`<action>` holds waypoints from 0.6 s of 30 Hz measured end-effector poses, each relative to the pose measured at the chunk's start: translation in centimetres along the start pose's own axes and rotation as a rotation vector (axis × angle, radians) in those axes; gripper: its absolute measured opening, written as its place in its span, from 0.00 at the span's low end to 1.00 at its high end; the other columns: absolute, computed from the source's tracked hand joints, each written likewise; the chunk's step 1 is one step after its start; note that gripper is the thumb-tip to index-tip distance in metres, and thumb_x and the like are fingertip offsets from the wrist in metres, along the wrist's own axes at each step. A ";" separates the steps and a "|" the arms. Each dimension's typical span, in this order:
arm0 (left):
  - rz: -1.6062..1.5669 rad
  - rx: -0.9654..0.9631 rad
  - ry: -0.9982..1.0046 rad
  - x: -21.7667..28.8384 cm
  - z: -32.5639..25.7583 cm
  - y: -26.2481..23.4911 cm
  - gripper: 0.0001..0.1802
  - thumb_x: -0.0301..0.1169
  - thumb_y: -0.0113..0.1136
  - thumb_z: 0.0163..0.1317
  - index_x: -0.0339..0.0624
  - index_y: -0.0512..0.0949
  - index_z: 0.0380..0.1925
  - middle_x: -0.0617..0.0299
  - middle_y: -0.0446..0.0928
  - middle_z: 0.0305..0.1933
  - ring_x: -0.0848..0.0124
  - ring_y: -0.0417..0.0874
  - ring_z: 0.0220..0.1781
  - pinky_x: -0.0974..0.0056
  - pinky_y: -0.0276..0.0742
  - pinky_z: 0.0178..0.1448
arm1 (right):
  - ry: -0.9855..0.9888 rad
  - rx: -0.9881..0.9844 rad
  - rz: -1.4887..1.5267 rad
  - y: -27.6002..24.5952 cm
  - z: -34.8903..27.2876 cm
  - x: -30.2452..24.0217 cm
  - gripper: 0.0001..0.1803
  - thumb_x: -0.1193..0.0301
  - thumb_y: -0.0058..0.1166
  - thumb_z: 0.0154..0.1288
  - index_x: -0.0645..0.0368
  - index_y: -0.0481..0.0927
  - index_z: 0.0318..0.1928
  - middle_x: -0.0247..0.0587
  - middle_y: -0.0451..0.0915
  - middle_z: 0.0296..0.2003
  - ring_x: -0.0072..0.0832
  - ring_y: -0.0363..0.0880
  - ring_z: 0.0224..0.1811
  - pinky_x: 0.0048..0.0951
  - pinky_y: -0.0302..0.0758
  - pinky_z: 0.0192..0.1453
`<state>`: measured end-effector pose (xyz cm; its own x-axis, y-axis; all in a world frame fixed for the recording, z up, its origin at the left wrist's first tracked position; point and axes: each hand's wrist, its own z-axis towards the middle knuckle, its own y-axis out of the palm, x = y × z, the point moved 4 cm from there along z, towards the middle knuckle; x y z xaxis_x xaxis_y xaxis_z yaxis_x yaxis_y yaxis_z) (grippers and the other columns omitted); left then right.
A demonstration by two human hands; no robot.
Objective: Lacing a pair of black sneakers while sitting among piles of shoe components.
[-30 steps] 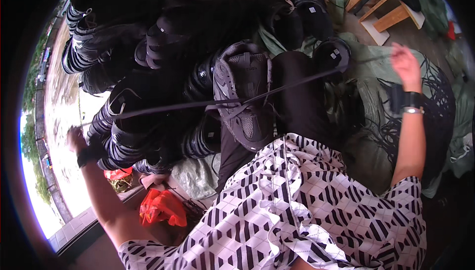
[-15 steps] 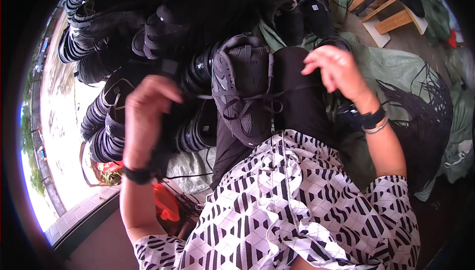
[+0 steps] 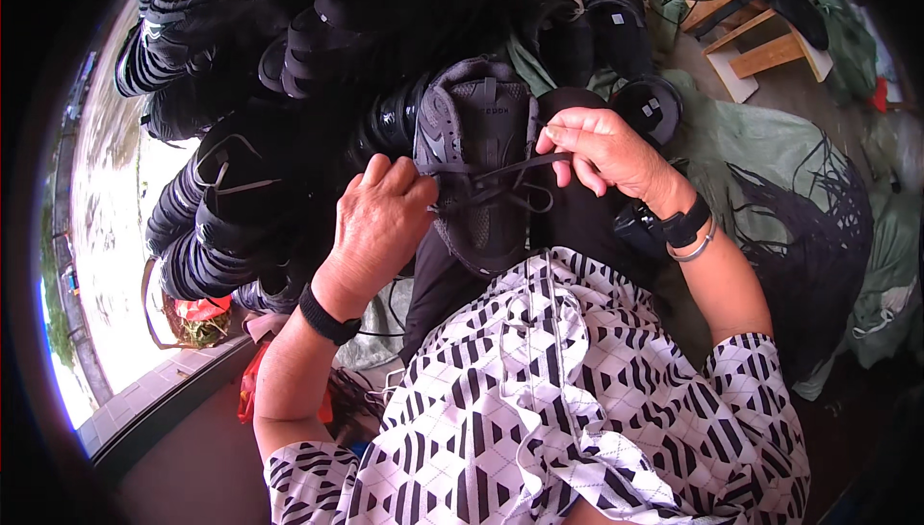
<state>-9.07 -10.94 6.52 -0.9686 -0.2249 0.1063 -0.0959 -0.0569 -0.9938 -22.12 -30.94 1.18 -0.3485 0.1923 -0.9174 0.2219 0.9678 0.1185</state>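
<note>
I see a dark grey shoe (image 3: pixel 478 174) lying on the person's lap, on the black trouser leg just above the hem of the patterned shirt (image 3: pixel 568 400). My left hand (image 3: pixel 380 222) pinches the black lace (image 3: pixel 500 177) at the shoe's left edge, and my right hand (image 3: pixel 602 150) grips the lace at its right edge, though which strand is hard to tell. A heap of black shoes (image 3: pixel 241 169) lies just beside the left hand.
</note>
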 end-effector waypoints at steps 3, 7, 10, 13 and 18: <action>-0.040 0.033 0.023 -0.3 -0.3 0.5 0.11 0.28 0.68 0.42 0.48 0.77 0.28 0.65 0.70 0.32 0.64 0.72 0.40 0.60 0.74 0.40 | -0.010 -0.004 -0.025 0.2 0.1 0.1 0.16 0.62 0.44 0.71 0.64 0.76 0.38 0.40 0.77 0.20 0.12 0.62 0.08 0.12 0.57 0.14; -0.181 0.161 -0.012 -0.2 -0.7 0.6 0.11 0.23 0.66 0.43 0.46 0.77 0.28 0.62 0.72 0.32 0.63 0.75 0.34 0.62 0.74 0.32 | 0.017 -0.031 0.066 -0.3 0.3 0.1 0.16 0.61 0.44 0.70 0.63 0.76 0.39 0.40 0.77 0.20 0.12 0.61 0.07 0.12 0.56 0.12; -0.441 0.496 -0.112 -0.3 -1.0 0.3 0.10 0.18 0.61 0.45 0.44 0.75 0.28 0.61 0.73 0.33 0.63 0.76 0.27 0.66 0.75 0.28 | 0.016 0.008 0.260 -0.9 0.4 0.3 0.16 0.62 0.44 0.71 0.63 0.77 0.40 0.39 0.76 0.19 0.10 0.59 0.07 0.10 0.54 0.11; -0.605 0.490 -0.238 -0.5 -0.8 0.9 0.12 0.13 0.58 0.45 0.41 0.74 0.28 0.58 0.75 0.32 0.63 0.80 0.27 0.67 0.76 0.30 | 0.008 -0.003 0.281 -0.9 0.4 0.3 0.15 0.62 0.47 0.70 0.62 0.77 0.39 0.37 0.76 0.19 0.10 0.59 0.07 0.10 0.53 0.11; -0.665 0.551 -0.191 0.8 1.0 0.9 0.14 0.11 0.57 0.46 0.40 0.76 0.31 0.60 0.76 0.32 0.68 0.80 0.32 0.70 0.75 0.36 | 0.063 0.181 0.392 -2.2 -0.3 0.9 0.10 0.65 0.52 0.67 0.60 0.77 0.39 0.27 0.68 0.16 0.08 0.55 0.08 0.09 0.52 0.11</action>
<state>-9.72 -12.12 5.70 -0.6919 -0.1339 0.7095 -0.4539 -0.6835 -0.5717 -23.21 -32.89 0.20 -0.2600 0.5546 -0.7904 0.5031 0.7765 0.3794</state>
